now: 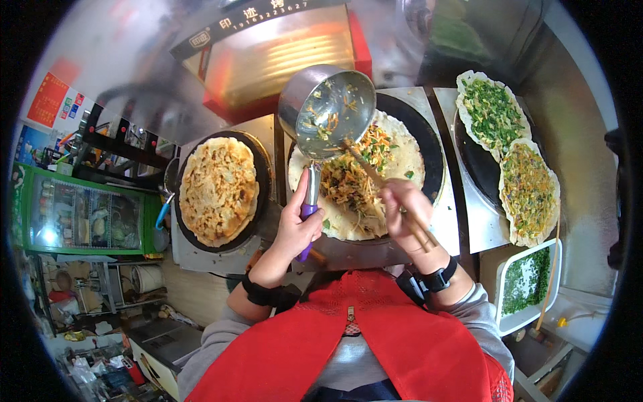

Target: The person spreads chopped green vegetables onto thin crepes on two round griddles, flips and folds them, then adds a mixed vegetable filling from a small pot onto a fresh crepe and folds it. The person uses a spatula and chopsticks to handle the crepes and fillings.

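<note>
My left hand [299, 224] is wrapped around the purple-ended handle of a metal saucepan [295, 97], tipped over the middle griddle. Scraps of shredded vegetable cling to its inner wall. Between the fingers of my right hand [406, 211] are wooden chopsticks [365, 164], their tips at the pan's lower rim. Beneath them, a pale round flatbread [408, 151] lies on the black griddle [429, 137]. A mound of mixed vegetable filling [348, 184] with orange shreds and green bits covers the flatbread's middle, partly hidden by the pan.
A browned flatbread [218, 191] rests on the left griddle [264, 194]. At right, two topped flatbreads, one green-covered [492, 110] and one yellowish [529, 191], overlap the right griddle [479, 167]. A white tub [501, 285] of chopped greens stands below them. Behind is a lit red-sided box [362, 43].
</note>
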`<act>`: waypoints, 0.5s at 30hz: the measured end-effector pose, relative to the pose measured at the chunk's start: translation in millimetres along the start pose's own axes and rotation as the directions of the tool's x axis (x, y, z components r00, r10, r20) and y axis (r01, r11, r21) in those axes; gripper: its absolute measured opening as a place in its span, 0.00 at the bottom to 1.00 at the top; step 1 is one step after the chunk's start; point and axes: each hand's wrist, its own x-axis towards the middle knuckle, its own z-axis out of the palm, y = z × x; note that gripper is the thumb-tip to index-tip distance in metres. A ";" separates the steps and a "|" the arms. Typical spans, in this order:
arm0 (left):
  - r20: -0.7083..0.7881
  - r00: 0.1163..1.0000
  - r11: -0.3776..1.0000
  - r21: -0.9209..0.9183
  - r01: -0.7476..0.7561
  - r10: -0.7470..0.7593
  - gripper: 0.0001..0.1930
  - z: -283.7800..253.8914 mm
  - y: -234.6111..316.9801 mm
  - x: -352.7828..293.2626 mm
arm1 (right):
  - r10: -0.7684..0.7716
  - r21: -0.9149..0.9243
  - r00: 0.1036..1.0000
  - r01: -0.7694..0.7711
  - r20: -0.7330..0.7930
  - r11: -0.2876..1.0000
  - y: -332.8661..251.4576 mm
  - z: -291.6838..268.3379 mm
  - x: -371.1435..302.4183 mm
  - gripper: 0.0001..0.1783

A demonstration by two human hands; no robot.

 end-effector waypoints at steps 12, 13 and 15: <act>0.100 0.977 0.878 0.429 -0.211 0.186 0.39 6.5 -19.9 -5.5 | 0.661 0.428 0.673 -0.517 -0.332 0.742 63.1 -43.9 14.1 0.08; 0.088 0.972 0.871 0.431 -0.235 0.218 0.39 6.3 -21.4 -3.4 | 0.657 0.455 0.695 -0.503 -0.292 0.735 64.4 -42.9 11.7 0.07; 0.043 0.975 0.884 0.413 -0.218 0.220 0.40 5.6 -25.1 -0.2 | 0.893 0.639 0.411 -0.640 -0.185 0.427 66.7 -39.8 6.2 0.07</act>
